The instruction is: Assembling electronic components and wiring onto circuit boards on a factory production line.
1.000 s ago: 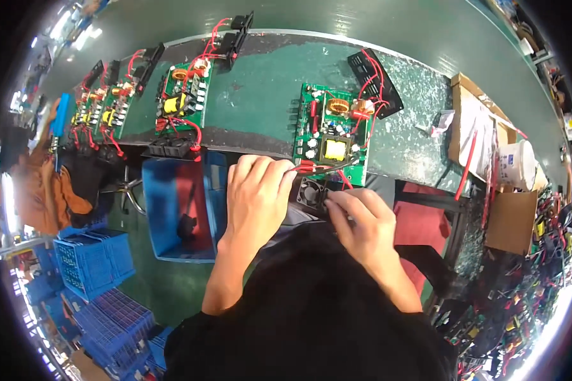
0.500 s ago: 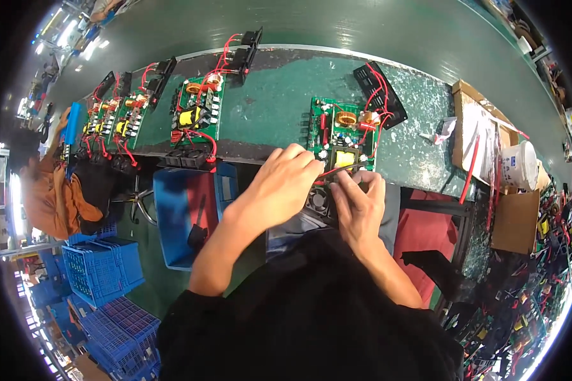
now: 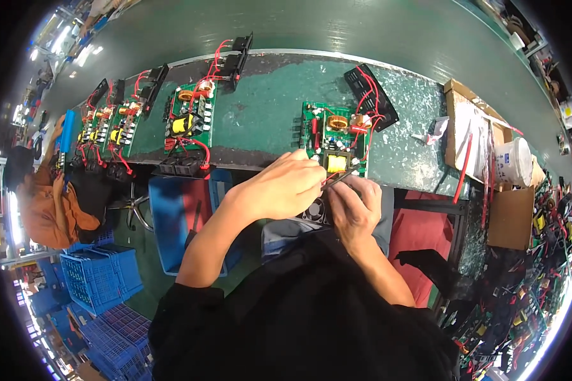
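The circuit board (image 3: 333, 136) lies at the near edge of the worktop (image 3: 260, 95), right of the middle, its near end partly covered by the fingers. The small black fan (image 3: 313, 211) sits just beyond that edge, below the board, between the person's hands. The left hand (image 3: 286, 185) reaches across from the left with its fingers bunched in a narrow grip at the lower end of a slim dark strip (image 3: 343, 176); whether they pinch it cannot be told. The right hand (image 3: 356, 206) is curled beside the fan, its fingertips hidden, so what its grip holds is unclear.

The work seems to be in the cramped space between fan and board. It would go best with one hand steadying the fan while the other makes small movements, with no pull on the board and no pressure against the yellow-wrapped transformer (image 3: 337, 164).
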Demonstrator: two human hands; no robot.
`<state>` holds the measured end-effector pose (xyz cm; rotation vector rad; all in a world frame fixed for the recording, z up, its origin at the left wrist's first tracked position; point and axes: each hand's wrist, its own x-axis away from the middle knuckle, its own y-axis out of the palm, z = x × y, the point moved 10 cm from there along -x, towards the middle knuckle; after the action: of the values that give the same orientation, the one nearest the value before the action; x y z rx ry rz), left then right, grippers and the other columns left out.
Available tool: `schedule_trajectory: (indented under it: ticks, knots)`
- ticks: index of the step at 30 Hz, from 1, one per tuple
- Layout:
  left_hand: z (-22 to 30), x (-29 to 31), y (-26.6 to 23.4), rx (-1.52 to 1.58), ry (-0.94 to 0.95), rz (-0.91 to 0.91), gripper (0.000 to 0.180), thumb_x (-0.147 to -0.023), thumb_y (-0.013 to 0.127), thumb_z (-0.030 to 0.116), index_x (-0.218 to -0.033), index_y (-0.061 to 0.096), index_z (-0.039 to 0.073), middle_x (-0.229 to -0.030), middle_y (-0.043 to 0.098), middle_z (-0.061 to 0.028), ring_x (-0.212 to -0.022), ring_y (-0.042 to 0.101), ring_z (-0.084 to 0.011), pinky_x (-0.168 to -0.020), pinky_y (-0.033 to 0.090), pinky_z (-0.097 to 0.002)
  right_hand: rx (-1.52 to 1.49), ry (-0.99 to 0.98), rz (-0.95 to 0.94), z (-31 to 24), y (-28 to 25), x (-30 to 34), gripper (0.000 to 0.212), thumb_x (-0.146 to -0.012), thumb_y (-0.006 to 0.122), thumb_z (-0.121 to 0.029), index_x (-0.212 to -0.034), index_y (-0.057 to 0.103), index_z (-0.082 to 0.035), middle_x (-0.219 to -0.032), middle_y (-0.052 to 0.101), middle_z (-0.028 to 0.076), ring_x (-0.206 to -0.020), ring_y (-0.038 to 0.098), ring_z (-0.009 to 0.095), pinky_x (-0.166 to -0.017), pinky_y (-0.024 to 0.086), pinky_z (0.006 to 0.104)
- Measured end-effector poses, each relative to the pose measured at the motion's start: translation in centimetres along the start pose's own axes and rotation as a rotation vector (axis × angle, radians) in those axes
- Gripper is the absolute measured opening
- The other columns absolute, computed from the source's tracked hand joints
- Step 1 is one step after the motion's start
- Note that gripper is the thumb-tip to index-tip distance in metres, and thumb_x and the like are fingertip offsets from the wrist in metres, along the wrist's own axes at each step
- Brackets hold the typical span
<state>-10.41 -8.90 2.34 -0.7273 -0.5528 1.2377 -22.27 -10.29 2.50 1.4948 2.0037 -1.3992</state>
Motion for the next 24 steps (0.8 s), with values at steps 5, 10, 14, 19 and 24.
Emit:
schedule_trajectory:
  ticks: [5,10,14,19,24]
  knots:
    - [-0.5,-0.5,1.2,0.013,-0.011,-0.118,0.016,-0.092,0.050,0.012,-0.082,0.058,0.002,-0.083,0.060,-0.0133,-0.085,0.053,-0.0338,-0.084,0.041,-0.0429,-0.042,0.168,0.074,1.1,0.1,1.0,0.029,-0.071,0.080,0.001,-0.092,0.060,-0.004,-0.104,0.059,0.015,-0.090,0.059,0.029,-0.078,0.050,0.0373]
    - [0.4,-0.6,0.3,-0.018,-0.042,-0.100,0.018,-0.093,0.051,0.017,-0.084,0.059,0.003,-0.083,0.059,-0.0133,-0.085,0.054,-0.0339,-0.082,0.041,-0.0434,-0.066,0.159,0.121,1.0,-0.1,0.6,0.036,-0.071,0.079,0.001,-0.095,0.052,-0.004,-0.099,0.060,0.015,-0.089,0.060,0.030,-0.075,0.051,0.0366]
    - [1.6,-0.5,-0.4,-0.095,-0.116,0.141,0.017,-0.093,0.055,0.020,-0.090,0.060,0.004,-0.085,0.059,-0.0140,-0.086,0.056,-0.0340,-0.080,0.043,-0.0440,-0.111,0.043,0.166,-0.6,0.1,-0.4,0.037,-0.073,0.075,0.006,-0.096,0.048,-0.005,-0.096,0.060,0.013,-0.084,0.061,0.026,-0.073,0.052,0.0325]
    - [1.8,0.2,-0.4,-0.136,-0.155,0.261,0.019,-0.089,0.062,0.014,-0.105,0.058,0.004,-0.090,0.058,-0.0143,-0.082,0.061,-0.0365,-0.075,0.048,-0.0463,-0.204,0.109,0.133,1.1,0.2,0.7,0.037,-0.073,0.074,0.004,-0.099,0.049,-0.003,-0.097,0.061,0.015,-0.078,0.061,0.029,-0.068,0.052,0.0336]
    - [2.9,0.7,-0.9,-0.506,-0.069,0.354,0.027,-0.083,0.070,0.013,-0.106,0.060,0.005,-0.112,0.053,-0.0125,-0.094,0.060,-0.0316,-0.076,0.050,-0.0437,-0.405,0.683,-0.021,4.8,-0.3,2.9,0.016,-0.083,0.065,0.002,-0.094,0.053,0.001,-0.084,0.062,0.004,-0.071,0.055,0.005,-0.064,0.046,0.0211]
